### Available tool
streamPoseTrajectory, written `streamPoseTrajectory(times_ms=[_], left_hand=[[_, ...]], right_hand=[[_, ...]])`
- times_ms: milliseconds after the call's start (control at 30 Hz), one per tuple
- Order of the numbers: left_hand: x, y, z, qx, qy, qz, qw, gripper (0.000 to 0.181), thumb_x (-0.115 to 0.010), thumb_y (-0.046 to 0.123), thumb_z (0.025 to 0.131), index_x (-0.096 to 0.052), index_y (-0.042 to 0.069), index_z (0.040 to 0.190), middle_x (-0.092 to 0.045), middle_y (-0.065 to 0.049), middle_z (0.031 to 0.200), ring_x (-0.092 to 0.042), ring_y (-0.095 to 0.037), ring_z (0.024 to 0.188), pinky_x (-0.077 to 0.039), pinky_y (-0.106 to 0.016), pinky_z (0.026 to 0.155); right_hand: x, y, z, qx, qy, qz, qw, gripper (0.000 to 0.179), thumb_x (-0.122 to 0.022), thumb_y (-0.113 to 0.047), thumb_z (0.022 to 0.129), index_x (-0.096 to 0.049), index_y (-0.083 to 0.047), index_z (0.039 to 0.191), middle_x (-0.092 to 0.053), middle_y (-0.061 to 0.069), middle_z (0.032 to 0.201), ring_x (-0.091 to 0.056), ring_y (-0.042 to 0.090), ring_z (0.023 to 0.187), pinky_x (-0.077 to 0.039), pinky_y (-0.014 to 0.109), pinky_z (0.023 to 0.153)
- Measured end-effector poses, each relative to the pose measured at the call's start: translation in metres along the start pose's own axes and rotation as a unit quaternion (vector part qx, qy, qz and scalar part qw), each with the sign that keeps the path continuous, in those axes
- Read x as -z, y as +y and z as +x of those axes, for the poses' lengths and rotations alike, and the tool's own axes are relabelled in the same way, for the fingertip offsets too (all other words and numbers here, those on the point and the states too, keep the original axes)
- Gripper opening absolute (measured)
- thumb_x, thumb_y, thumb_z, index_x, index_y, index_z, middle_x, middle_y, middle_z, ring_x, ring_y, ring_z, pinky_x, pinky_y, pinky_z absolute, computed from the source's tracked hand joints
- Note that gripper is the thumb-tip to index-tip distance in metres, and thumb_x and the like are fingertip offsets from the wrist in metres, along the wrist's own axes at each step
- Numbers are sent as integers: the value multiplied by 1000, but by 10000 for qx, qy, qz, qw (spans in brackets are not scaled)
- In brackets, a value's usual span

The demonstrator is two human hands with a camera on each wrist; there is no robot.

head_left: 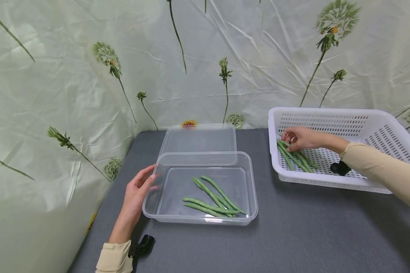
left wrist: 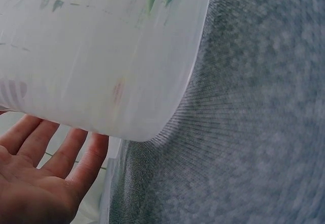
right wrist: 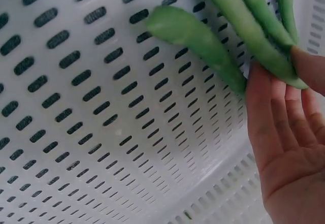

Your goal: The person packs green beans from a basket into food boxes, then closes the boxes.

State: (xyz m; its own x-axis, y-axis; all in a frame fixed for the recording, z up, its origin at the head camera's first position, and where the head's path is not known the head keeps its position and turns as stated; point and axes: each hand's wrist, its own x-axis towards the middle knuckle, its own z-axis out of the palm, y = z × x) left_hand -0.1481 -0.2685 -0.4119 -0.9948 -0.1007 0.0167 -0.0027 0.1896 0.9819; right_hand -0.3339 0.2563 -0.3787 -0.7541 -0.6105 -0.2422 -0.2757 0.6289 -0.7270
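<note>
where dandelion-print sheeting (head_left: 198, 89) hangs, dark grey tabletop (head_left: 294, 227), green beans (head_left: 212, 207)

Head view downward, wrists close, two share basket (head_left: 328, 180)

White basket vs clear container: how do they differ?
The basket is opaque white; the container is see-through. The basket's walls are slotted; the container's are solid. The basket looks larger than the container. Both are open-topped and hold green beans.
</note>
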Motion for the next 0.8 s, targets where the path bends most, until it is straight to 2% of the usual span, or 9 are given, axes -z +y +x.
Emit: streamPoseTrajectory(times_ms=[100,233,400,467,667,800], left_hand=[[0,-1,0,17,-17,2,10000,45,-55,27,103,-47,8,144,-49,-9,145,-56,-19,122,-54,-34,86],[1,-2,1,-23,1,23,10000,46,-55,27,103,-48,8,144,-49,-9,144,-57,-20,121,-54,-33,85],[1,-4,1,-63,-16,52,10000,46,-55,27,103,-47,8,144,-49,-11,145,-56,-23,123,-54,-33,85],[0,-5,1,-61,-22,63,10000,45,-54,26,103,-47,8,144,-48,-11,145,-56,-23,124,-55,-34,85],[0,-4,1,-86,10,82,9999,46,-55,28,103,-48,8,144,-48,-11,145,-56,-23,123,-55,-34,84],[0,-4,1,-99,26,86,9999,46,-56,28,103,-48,8,144,-48,-12,145,-56,-22,122,-55,-33,84]], right_hand=[[3,0,-3,-155,31,98,9998,35,-71,3,87,-52,6,116,-58,16,104,-59,19,73,-53,34,57],[8,-2,-8,-198,129,172,9996,38,-70,1,89,-54,7,123,-60,23,115,-64,22,83,-57,39,63],[13,-4,-16,-131,309,282,9990,39,-68,-1,91,-54,6,126,-61,27,115,-66,24,89,-58,39,67],[15,-7,-19,-162,396,376,9984,39,-67,-1,93,-52,5,128,-62,26,112,-67,25,88,-58,40,66],[19,-20,-29,-262,560,525,9967,41,-62,-9,98,-47,-1,135,-63,25,105,-66,32,73,-54,47,49],[20,-26,-34,-199,585,576,9964,42,-61,-11,99,-45,-2,137,-62,25,108,-66,36,73,-54,48,49]])
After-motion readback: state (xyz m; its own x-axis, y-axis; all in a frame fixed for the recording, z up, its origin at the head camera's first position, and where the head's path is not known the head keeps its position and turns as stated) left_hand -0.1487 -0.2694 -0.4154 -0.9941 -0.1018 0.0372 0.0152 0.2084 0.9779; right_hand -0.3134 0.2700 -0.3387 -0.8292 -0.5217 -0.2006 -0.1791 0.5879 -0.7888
